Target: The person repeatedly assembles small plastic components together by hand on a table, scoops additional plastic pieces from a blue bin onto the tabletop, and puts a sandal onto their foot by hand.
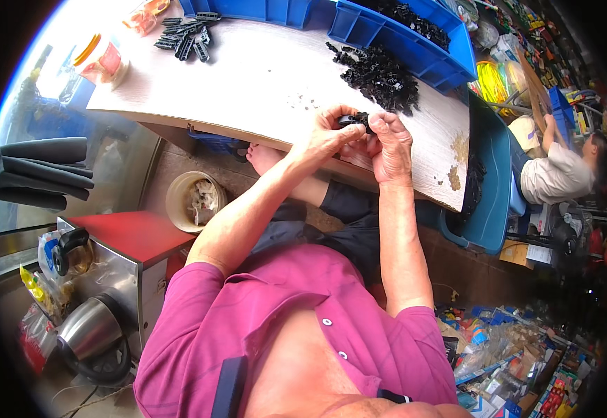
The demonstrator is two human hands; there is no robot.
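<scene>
Above the near edge of the pale table [248, 76], my left hand [328, 132] pinches a small black plastic part [356, 120]. My right hand [392, 148] meets it from the right, thumb and fingers closed at the part's other end. Whether a second, smaller piece is between those fingers is too small to tell. Just beyond my hands lies a heap of small black pieces [380, 80]. Longer black plastic parts [186, 35] are piled at the far left of the table.
Blue bins [404, 49] line the table's far side, one holding black pieces. A jar [101, 61] stands at the left. A teal tub [491, 195] is right of the table, a bucket [195, 202] below left, beside a red-topped cabinet [133, 233]. Another person [557, 174] sits at right.
</scene>
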